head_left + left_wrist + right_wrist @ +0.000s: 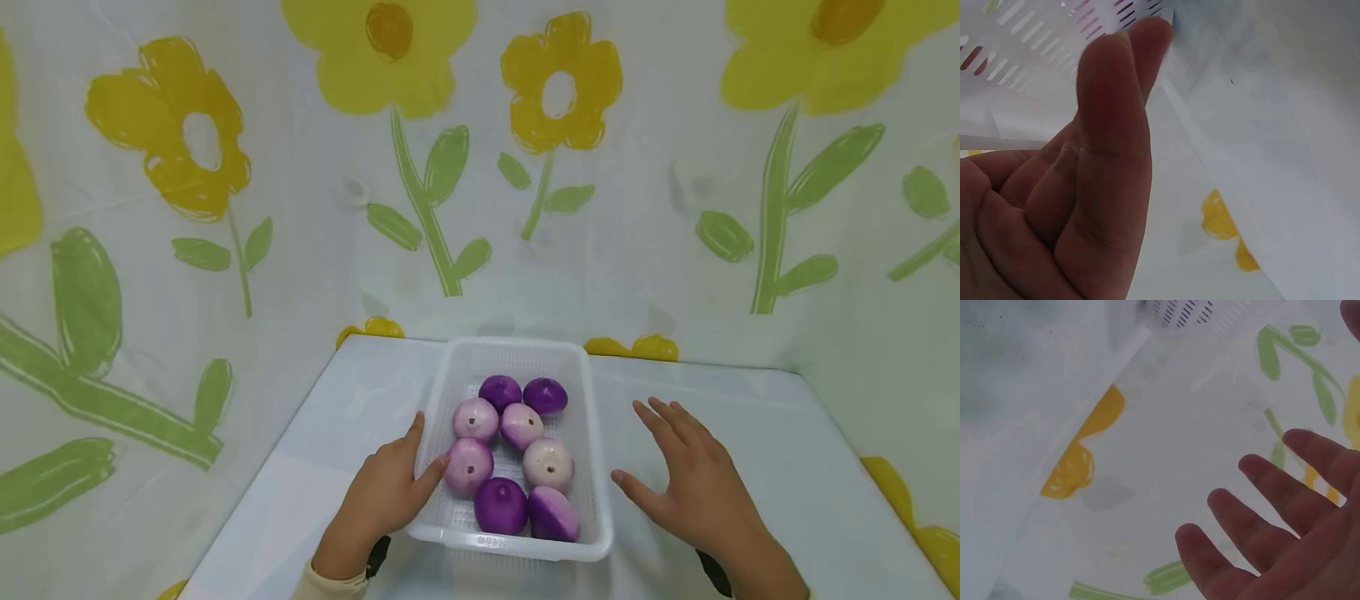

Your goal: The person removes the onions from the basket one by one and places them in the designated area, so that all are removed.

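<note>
A white plastic basket (513, 543) with slotted walls stands on the table, holding several purple-and-white onions (501, 506). Some are deep purple, such as one at the back (545, 396); others are pale, like the one on the right (548, 464). My left hand (386, 483) holds the basket's left side, its thumb reaching over the rim and its fingers along the outer wall. In the left wrist view those fingers (1113, 144) stand against the slotted wall. To the right of the basket, my right hand (690, 479) hovers apart from it, fingers spread and holding nothing.
The pale table (360, 379) carries the basket near its middle. White cloth (645, 275) printed with yellow flowers and green leaves hangs behind the table and along both sides.
</note>
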A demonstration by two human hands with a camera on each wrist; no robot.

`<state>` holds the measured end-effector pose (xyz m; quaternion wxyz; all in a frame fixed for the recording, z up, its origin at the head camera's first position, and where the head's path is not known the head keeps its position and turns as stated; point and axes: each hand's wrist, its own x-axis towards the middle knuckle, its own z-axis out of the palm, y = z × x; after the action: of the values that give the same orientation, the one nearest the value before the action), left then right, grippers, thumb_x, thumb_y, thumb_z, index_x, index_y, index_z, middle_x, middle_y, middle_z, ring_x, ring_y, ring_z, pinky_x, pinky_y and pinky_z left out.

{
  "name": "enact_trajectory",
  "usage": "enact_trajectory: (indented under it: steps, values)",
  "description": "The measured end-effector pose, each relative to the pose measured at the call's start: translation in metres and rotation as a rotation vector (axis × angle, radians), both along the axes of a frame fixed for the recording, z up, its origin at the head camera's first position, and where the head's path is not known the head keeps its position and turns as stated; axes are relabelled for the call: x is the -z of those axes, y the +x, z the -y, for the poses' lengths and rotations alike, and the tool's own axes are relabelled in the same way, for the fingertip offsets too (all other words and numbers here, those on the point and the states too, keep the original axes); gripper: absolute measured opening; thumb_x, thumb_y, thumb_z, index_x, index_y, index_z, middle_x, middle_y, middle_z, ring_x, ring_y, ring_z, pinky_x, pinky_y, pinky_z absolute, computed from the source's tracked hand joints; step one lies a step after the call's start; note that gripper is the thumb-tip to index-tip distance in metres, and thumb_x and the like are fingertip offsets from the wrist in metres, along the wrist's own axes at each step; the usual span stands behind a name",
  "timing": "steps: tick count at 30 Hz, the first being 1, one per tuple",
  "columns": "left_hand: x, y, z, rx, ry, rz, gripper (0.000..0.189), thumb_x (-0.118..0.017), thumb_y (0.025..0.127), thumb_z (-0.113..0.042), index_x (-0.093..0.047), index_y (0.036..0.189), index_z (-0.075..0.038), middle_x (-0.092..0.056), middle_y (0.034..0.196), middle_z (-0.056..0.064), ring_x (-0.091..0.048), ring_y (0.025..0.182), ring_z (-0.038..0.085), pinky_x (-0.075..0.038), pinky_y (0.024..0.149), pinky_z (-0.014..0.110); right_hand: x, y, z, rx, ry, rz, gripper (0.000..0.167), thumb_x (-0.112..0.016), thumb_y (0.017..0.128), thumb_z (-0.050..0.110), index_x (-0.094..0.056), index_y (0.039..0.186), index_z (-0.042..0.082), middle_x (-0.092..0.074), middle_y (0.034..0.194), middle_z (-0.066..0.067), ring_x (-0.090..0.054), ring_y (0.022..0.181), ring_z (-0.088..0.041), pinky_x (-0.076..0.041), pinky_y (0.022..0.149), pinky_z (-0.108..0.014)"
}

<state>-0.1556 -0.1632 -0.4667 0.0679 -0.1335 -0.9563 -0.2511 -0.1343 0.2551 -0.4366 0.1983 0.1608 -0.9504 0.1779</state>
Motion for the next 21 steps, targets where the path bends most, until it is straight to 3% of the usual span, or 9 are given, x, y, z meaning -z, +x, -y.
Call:
enact_trajectory:
  steps: [3, 5, 7, 11, 17, 21]
  values:
    - [-0.001, 0.0, -0.002, -0.001, 0.018, -0.009, 0.07, -0.061, 0.106, -0.035, -0.038, 0.161, 0.003, -0.074, 0.104, 0.021, -0.072, 0.09, 0.026, -0.058, 0.082, 0.049, -0.007, -0.003, 0.003, -0.064, 0.015, -0.004, 0.091, -0.087, 0.083, 0.05, -0.05, 0.158, 0.017, -0.054, 0.154, -0.013, -0.047, 0.141, -0.044, -0.043, 0.101, -0.071]
    - [-0.002, 0.001, -0.003, -0.002, 0.033, 0.004, 0.066, -0.061, 0.107, -0.028, -0.038, 0.161, 0.003, -0.067, 0.077, 0.011, -0.065, 0.074, 0.018, -0.057, 0.075, 0.045, -0.011, -0.004, 0.007, -0.108, 0.032, 0.009, 0.089, -0.088, 0.083, 0.048, -0.05, 0.158, 0.018, -0.056, 0.152, -0.011, -0.051, 0.139, -0.041, -0.044, 0.101, -0.069]
    - [-0.003, 0.003, -0.003, -0.001, 0.06, 0.033, 0.064, -0.059, 0.108, -0.024, -0.037, 0.162, 0.002, -0.053, 0.064, 0.001, -0.056, 0.067, 0.013, -0.055, 0.072, 0.043, -0.014, -0.004, 0.012, -0.149, 0.055, 0.022, 0.087, -0.088, 0.083, 0.046, -0.051, 0.158, 0.019, -0.059, 0.148, -0.01, -0.055, 0.135, -0.039, -0.046, 0.101, -0.067]
    - [-0.003, 0.004, -0.003, 0.0, 0.111, 0.075, 0.063, -0.057, 0.109, -0.023, -0.035, 0.164, 0.0, -0.058, 0.068, 0.003, -0.057, 0.069, 0.011, -0.055, 0.076, 0.044, -0.02, -0.007, 0.027, -0.238, 0.111, 0.063, 0.08, -0.088, 0.084, 0.045, -0.056, 0.154, 0.023, -0.063, 0.143, -0.004, -0.061, 0.127, -0.033, -0.048, 0.102, -0.062]
    - [-0.004, 0.004, -0.003, -0.016, 0.139, 0.08, 0.063, -0.057, 0.11, -0.024, -0.035, 0.164, -0.002, -0.067, 0.08, 0.009, -0.063, 0.078, 0.013, -0.057, 0.08, 0.048, -0.032, -0.017, 0.055, -0.398, 0.221, 0.125, 0.068, -0.09, 0.081, 0.04, -0.067, 0.142, 0.021, -0.068, 0.133, 0.006, -0.063, 0.123, -0.021, -0.048, 0.103, -0.056]
    - [-0.002, 0.006, -0.004, -0.037, 0.168, 0.103, 0.062, -0.056, 0.11, -0.025, -0.035, 0.164, -0.003, -0.074, 0.103, 0.02, -0.066, 0.085, 0.015, -0.058, 0.084, 0.05, -0.039, -0.017, 0.068, -0.479, 0.278, 0.196, 0.066, -0.092, 0.076, 0.031, -0.071, 0.137, 0.02, -0.068, 0.129, 0.008, -0.062, 0.121, -0.02, -0.049, 0.098, -0.056]
